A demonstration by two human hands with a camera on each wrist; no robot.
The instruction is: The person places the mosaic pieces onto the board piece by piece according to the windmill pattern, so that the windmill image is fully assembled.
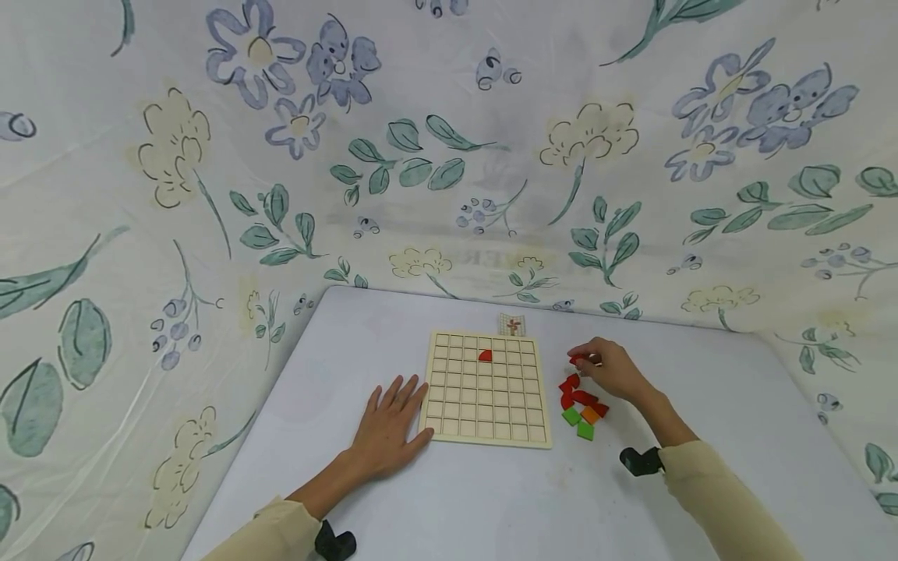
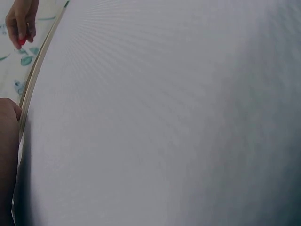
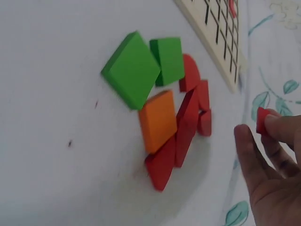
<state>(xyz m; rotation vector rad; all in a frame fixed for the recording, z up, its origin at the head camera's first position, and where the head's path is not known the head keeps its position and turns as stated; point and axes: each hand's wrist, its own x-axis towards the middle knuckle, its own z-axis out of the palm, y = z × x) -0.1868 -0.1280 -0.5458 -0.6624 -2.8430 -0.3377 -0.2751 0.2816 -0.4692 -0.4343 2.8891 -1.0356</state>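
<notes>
The head camera is looking forward and down over the desk [image 1: 491, 506]; wrist cameras are facing it closely, the right sharing mid-frame blocks [image 3: 161, 121] with the head.

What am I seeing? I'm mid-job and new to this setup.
No machine: a person works bare-handed. The wide picture comes from a head-worn camera; the others from one on each wrist. The left-wrist view is mostly pale surface; the right-wrist view shows things closer up. On the white table lies a gridded board with a curved red piece on it. The left hand rests at the board's edge. The right hand pinches a small red piece beside a group: red pieces, two green pieces and an orange piece.
</notes>
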